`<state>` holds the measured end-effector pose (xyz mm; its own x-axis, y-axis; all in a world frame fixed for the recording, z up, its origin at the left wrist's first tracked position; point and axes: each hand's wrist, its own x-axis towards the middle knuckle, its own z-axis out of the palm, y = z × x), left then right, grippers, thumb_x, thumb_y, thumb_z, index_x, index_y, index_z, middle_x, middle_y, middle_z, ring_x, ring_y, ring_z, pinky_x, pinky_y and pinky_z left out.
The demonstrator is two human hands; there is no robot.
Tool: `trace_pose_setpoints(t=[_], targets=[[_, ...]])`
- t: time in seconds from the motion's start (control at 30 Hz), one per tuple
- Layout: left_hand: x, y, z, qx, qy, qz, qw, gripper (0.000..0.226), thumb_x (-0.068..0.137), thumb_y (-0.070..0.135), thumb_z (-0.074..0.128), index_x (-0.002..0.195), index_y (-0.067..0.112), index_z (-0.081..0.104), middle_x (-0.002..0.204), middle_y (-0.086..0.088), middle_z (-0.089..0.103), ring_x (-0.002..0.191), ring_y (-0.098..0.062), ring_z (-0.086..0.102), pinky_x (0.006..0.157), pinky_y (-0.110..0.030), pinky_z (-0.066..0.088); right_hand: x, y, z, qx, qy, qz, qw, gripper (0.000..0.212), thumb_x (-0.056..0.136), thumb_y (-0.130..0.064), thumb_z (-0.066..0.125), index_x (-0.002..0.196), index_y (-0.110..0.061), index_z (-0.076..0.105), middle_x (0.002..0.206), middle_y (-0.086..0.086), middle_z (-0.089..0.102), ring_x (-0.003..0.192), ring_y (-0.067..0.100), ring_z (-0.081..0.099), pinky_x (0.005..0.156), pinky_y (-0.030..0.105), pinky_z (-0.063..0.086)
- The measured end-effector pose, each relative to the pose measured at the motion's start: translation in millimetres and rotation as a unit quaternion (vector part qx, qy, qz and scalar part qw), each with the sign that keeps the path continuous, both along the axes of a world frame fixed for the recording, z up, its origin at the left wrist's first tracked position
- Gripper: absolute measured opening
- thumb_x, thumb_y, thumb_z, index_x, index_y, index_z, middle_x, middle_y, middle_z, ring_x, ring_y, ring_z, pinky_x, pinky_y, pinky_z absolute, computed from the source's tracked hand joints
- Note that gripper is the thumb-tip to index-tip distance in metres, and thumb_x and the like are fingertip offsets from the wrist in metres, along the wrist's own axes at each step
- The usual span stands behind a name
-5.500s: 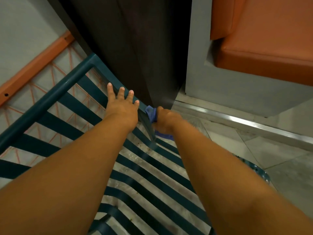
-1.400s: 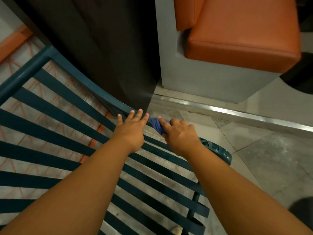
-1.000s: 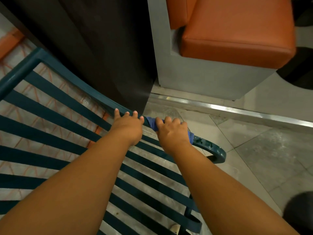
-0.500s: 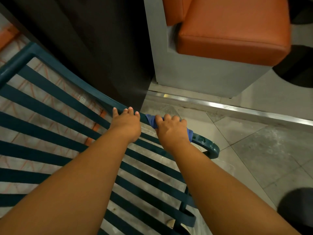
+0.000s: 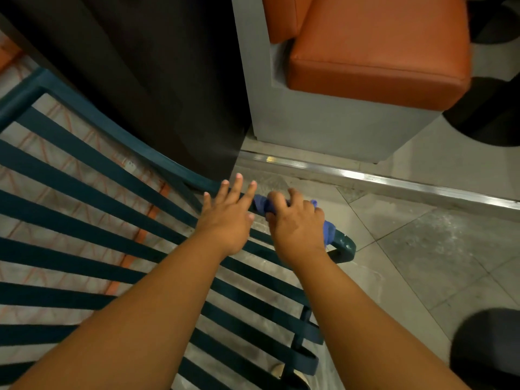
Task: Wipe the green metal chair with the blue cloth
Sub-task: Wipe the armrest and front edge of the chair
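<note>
The right hand [image 5: 297, 220] has its fingers curled down over the blue cloth [image 5: 263, 204] and squeezes it against the top rail of the green metal chair [image 5: 84, 190]. The cloth is bunched up. A bit of it pokes out by the fingertips, and another bit sticks out at the far side of the hand, by the rail's rounded end. That end curls down like a hook just past the hand.

The left hand [image 5: 228, 215] is right beside it, nearly touching the cloth. Its fingers are straight and spread a little. It holds nothing. The palm lies flat over the rail and the first slat, and the fingertips reach past the rail toward the floor.

Both bare arms come in from the bottom of the view and cross over the chair's long dark green slats. The slats run side by side with gaps between them.

Behind the rail stands a tall dark panel [image 5: 146, 80]. To its right is a grey block with an orange cushion [image 5: 374, 52] on top. A shiny metal strip [image 5: 394, 182] runs across the grey tiled floor [image 5: 422, 249].
</note>
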<state>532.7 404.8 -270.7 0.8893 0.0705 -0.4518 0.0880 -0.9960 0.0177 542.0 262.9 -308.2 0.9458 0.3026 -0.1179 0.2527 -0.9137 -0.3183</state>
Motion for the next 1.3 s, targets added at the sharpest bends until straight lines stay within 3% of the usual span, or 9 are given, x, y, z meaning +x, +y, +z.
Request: trace_pose_setpoints(t=[0.1, 0.27, 0.4, 0.57, 0.67, 0.87, 0.97, 1.1, 1.3], targets=[[-2, -18, -12, -0.020, 0.022, 0.022, 0.999, 0.058, 0.101, 0.046, 0.018, 0.148, 0.037, -0.014, 0.157, 0.003, -0.022, 0.144, -0.024, -0.019, 0.114, -0.056, -0.003, -9, -15, -13, -0.042, -0.020, 0.045, 0.998, 0.047, 0.098, -0.040, 0.048, 0.142, -0.034, 0.032, 0.150, 0.010, 0.038, 0.134, 0.037, 0.038, 0.111, 0.065, 0.020], [-6, -25, -26, -0.035, 0.022, 0.052, 0.998, 0.061, 0.097, 0.055, 0.017, 0.144, 0.044, -0.020, 0.155, 0.001, -0.027, 0.142, -0.027, -0.025, 0.114, -0.056, -0.003, -22, -52, -20, -0.030, -0.028, -0.033, 0.999, 0.047, 0.098, -0.053, 0.034, 0.142, -0.036, 0.035, 0.129, 0.008, 0.053, 0.111, 0.032, 0.050, 0.094, 0.050, 0.041], [-6, -27, -26, -0.071, 0.008, 0.080, 0.994, 0.066, 0.098, 0.054, 0.022, 0.146, 0.038, -0.020, 0.156, 0.003, -0.025, 0.142, -0.025, -0.024, 0.115, -0.052, -0.003, 6, -21, -2, -0.036, 0.074, -0.088, 0.993, 0.040, 0.100, -0.051, 0.023, 0.130, -0.036, 0.046, 0.116, 0.005, 0.058, 0.105, 0.030, 0.050, 0.088, 0.046, 0.037], [-7, -25, -26, -0.049, 0.002, 0.083, 0.995, 0.068, 0.099, 0.049, 0.023, 0.148, 0.028, -0.020, 0.156, 0.004, -0.025, 0.143, -0.022, -0.022, 0.115, -0.050, -0.003, -3, -24, -10, -0.030, -0.008, 0.019, 0.999, 0.045, 0.100, -0.051, 0.027, 0.142, -0.037, 0.033, 0.116, 0.005, 0.056, 0.102, 0.028, 0.051, 0.087, 0.046, 0.039], [-7, -28, -25, -0.043, 0.006, 0.078, 0.996, 0.073, 0.099, 0.048, 0.028, 0.147, 0.026, -0.022, 0.156, 0.002, -0.026, 0.143, -0.023, -0.022, 0.115, -0.050, -0.001, -20, -52, -27, -0.016, -0.059, -0.027, 0.998, 0.044, 0.098, -0.052, 0.035, 0.139, -0.034, 0.039, 0.117, 0.005, 0.057, 0.102, 0.028, 0.052, 0.086, 0.046, 0.042], [-4, -30, -24, 0.020, 0.009, 0.050, 0.999, 0.080, 0.098, 0.041, 0.039, 0.148, 0.025, -0.022, 0.156, -0.001, -0.025, 0.144, -0.028, -0.018, 0.117, -0.052, 0.000, -19, -39, -21, -0.021, -0.032, -0.110, 0.993, 0.035, 0.098, -0.051, 0.034, 0.114, -0.026, 0.053, 0.109, 0.006, 0.057, 0.103, 0.031, 0.050, 0.091, 0.052, 0.040], [-3, -31, -23, 0.039, 0.017, 0.041, 0.998, 0.080, 0.099, 0.038, 0.039, 0.147, 0.025, -0.023, 0.156, -0.002, -0.026, 0.144, -0.029, -0.018, 0.117, -0.053, 0.000, -4, -45, -14, -0.015, 0.000, -0.039, 0.999, 0.039, 0.099, -0.053, 0.028, 0.112, -0.026, 0.053, 0.102, 0.002, 0.057, 0.095, 0.025, 0.052, 0.083, 0.043, 0.042], [-3, -30, -21, 0.033, 0.035, 0.044, 0.998, 0.081, 0.099, 0.035, 0.041, 0.147, 0.027, -0.023, 0.155, -0.001, -0.028, 0.144, -0.028, -0.019, 0.116, -0.054, -0.002, 21, -78, -18, 0.117, 0.118, -0.015, 0.986, 0.037, 0.099, -0.050, 0.032, 0.104, -0.026, 0.060, 0.089, 0.001, 0.063, 0.081, 0.020, 0.056, 0.069, 0.035, 0.049], [-2, -29, -21, 0.016, 0.041, 0.054, 0.998, 0.087, 0.097, 0.027, 0.048, 0.147, 0.029, -0.023, 0.154, 0.001, -0.030, 0.143, -0.027, -0.021, 0.115, -0.055, -0.002, 39, -98, -17, 0.198, 0.299, -0.083, 0.930, 0.040, 0.097, -0.040, 0.038, 0.095, -0.015, 0.069, 0.090, 0.012, 0.069, 0.089, 0.028, 0.062, 0.087, 0.045, 0.049]])
